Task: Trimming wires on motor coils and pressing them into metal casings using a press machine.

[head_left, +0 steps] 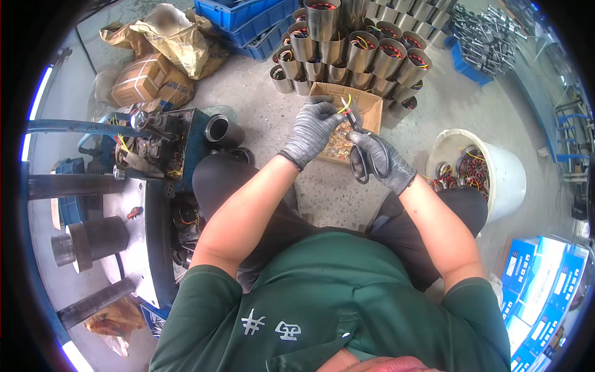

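Both my hands wear grey knit gloves and meet over an open cardboard box with small scraps of mixed colours in it. My left hand is closed, its fingertips pinching a yellow-green wire. My right hand grips a pair of scissors with dark handle loops, the blades pointing up beside the wire. Whether the blades touch the wire I cannot tell.
Beyond the box stand stacked metal cylinders with coloured wires inside. A white bucket of wound coils is at my right. At left are a metal workbench and a dark cylinder. Blue crates stand behind.
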A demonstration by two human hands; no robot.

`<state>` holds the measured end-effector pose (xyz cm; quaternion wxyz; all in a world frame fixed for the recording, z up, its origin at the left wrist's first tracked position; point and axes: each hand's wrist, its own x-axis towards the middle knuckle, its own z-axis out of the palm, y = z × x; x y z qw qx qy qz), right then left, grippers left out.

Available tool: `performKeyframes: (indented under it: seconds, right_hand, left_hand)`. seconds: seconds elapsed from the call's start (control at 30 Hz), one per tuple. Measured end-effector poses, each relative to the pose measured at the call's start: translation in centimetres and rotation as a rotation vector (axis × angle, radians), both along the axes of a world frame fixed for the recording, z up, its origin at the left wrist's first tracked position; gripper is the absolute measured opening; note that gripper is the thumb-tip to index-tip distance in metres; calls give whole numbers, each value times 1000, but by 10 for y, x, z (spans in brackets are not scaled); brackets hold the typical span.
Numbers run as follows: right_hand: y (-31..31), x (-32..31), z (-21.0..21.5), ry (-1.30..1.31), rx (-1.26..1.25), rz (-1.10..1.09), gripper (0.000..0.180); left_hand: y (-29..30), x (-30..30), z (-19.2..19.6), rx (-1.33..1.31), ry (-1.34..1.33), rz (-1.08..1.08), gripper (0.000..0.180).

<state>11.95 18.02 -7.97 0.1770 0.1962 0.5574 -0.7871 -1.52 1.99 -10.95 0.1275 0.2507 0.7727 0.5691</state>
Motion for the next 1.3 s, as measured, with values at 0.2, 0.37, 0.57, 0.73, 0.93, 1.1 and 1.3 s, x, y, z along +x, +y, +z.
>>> performKeyframes:
  seconds: [0.2, 0.37, 0.57, 0.73, 0.93, 1.1, 1.3]
  right_hand:
    - [-2, 4, -1, -2, -32, -39, 32]
    - [1, 4, -10, 15, 30, -105, 40]
    - [12, 6, -9, -8, -27, -23, 46]
    - [17, 4, -1, -23, 121, 14, 55]
    - [38, 5, 7, -51, -99, 65, 40]
    - [32, -3, -4, -38, 51, -224, 25]
    - [23, -3, 2, -77, -178, -291, 28]
  left_hand:
    - [1, 5, 10, 13, -95, -9, 22]
    - [1, 7, 13, 94, -329, 34, 25]
    - [-3, 3, 15, 59, -392, 20, 30]
    - [-6, 5, 26, 8, -437, -93, 35]
    - [-9, 6, 35, -49, -545, -233, 38]
    - [-21, -7, 44, -18, -575, -173, 42]
    - [-81, -7, 107, 47, 343, 135, 34]
